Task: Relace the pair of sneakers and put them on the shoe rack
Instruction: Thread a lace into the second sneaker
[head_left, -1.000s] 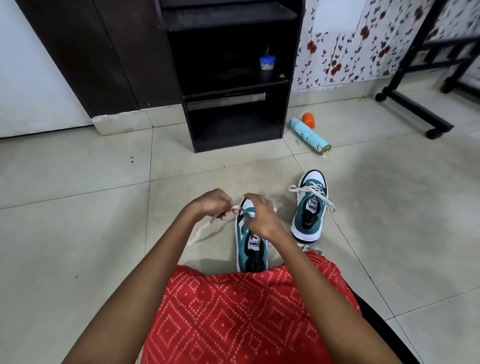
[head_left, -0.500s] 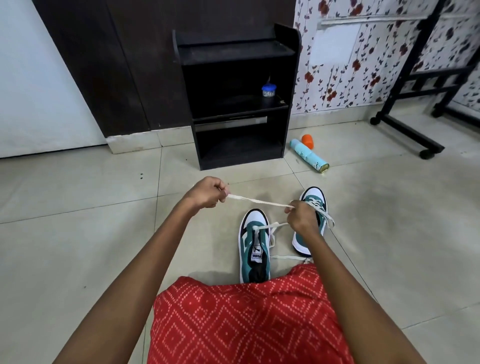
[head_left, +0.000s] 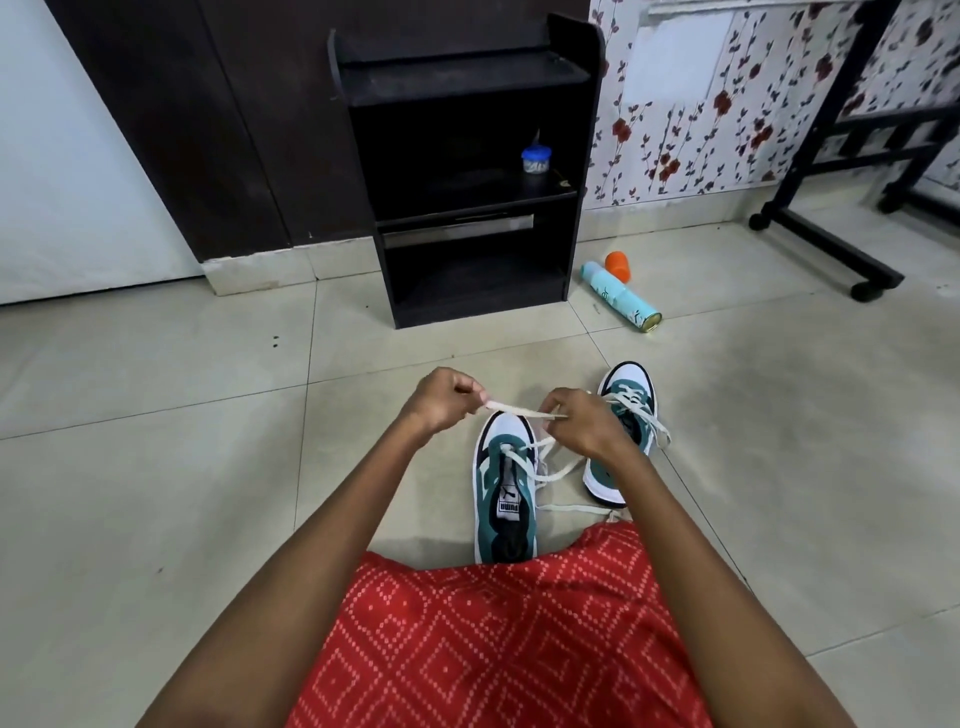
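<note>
White lace (head_left: 521, 412) pinched, left hand (head_left: 442, 401), right hand (head_left: 584, 423)

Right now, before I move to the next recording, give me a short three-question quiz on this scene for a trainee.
1. True or false: the near sneaker and the far sneaker stand on the rack.
2. What do the left hand and the right hand pinch? A) lace B) sock C) brush
3. Fill in: the spray can lies to the ___ of the rack.
Key: 1 false; 2 A; 3 right.
</note>
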